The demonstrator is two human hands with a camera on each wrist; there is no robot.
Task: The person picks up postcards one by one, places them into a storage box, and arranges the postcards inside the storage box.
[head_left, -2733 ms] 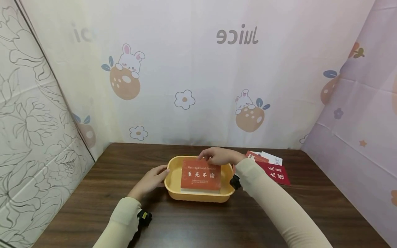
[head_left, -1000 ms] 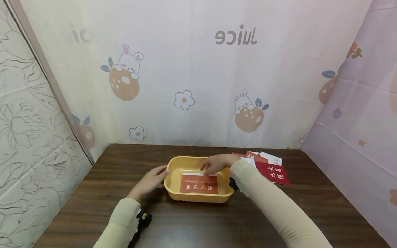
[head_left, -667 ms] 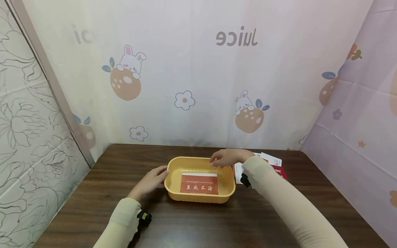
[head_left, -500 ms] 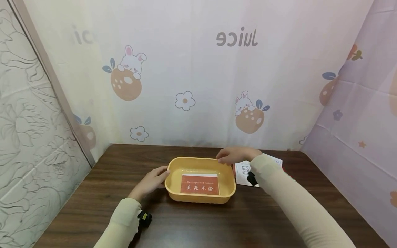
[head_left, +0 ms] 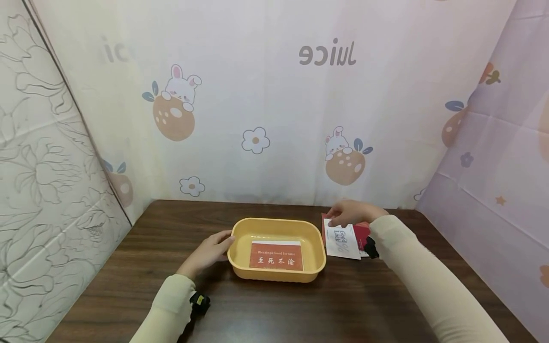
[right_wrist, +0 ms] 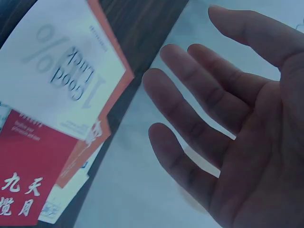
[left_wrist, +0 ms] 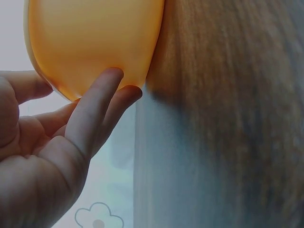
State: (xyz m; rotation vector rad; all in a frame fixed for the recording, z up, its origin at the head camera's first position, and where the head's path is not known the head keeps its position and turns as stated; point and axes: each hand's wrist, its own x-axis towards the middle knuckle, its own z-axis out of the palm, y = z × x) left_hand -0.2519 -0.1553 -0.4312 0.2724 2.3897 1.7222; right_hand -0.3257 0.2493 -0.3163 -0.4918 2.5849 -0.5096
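A yellow plastic basin stands on the table, with a red and white card lying inside it. My left hand holds the basin's left end; in the left wrist view its fingers lie along the outer wall and one digit meets the rim. My right hand hovers over the cards right of the basin, fingers spread and nothing in them in the right wrist view. Under it lies a white "Good Luck" card, on top of an orange-edged card and beside a dark red card.
The dark wooden table runs back to a patterned curtain and is flanked by curtains on both sides. More cards stick out from under the dark red one.
My right hand let the red card drop into the basin, then rose and moved right, over the pile of cards. My left hand stayed at the basin's left end.
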